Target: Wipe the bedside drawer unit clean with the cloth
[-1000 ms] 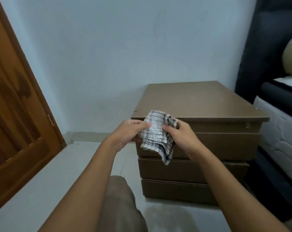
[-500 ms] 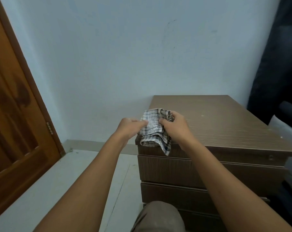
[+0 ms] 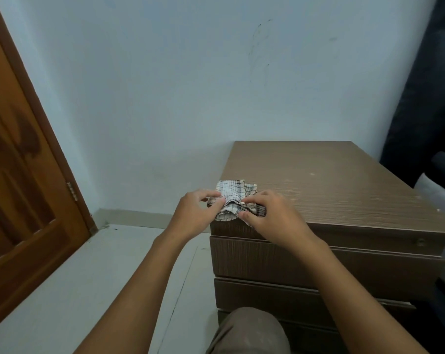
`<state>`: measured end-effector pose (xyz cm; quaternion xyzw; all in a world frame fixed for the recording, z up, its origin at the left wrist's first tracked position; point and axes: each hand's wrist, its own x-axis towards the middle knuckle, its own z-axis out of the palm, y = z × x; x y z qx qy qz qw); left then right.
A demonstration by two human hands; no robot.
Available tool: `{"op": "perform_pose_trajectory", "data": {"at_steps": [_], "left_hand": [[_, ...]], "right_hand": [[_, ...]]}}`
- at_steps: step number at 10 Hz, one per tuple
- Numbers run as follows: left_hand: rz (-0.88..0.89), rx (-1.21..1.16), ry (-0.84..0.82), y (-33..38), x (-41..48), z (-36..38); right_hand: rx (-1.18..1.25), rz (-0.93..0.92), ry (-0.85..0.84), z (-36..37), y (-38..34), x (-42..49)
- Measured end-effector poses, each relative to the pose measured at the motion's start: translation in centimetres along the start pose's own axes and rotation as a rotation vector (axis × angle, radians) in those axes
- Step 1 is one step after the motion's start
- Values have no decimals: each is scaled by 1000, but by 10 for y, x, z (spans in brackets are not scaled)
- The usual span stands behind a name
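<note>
Both hands on the checked cloth (image 3: 235,201) at centre frame, near-left corner of the drawer unit (image 3: 331,190) top. Left hand (image 3: 194,215) & right hand (image 3: 272,218) pinch it, bunching it up. Prep step; wiping not started. Next: press flat, sweep across the top twd frame right.

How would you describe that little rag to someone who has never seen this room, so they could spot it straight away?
Find the brown wood-grain drawer unit standing against the pale blue wall. At its front left corner, both hands meet: the left hand and right hand pinch a small bunched cloth on the top. It is the only patterned thing there, whitish with dark checked lines.
</note>
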<state>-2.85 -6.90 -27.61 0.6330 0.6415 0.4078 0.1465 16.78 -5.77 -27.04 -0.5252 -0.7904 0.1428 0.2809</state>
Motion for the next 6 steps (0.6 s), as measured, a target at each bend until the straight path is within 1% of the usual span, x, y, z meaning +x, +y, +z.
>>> {"op": "perform_pose_trajectory", "data": {"at_steps": [2, 3, 4, 5, 6], "left_hand": [[-37, -4, -12, 6, 8, 2], [-58, -20, -17, 7, 12, 5], [-68, -25, -26, 8, 11, 3], [-80, -31, -34, 7, 14, 2], [-25, -14, 43, 25, 21, -5]], "right_hand": [[-34, 22, 75, 9, -7, 7], [-39, 37, 66, 10, -9, 9], [-59, 27, 45, 6, -10, 9], [-40, 8, -68, -3, -9, 10], [40, 10, -125, -25, -5, 16]]}}
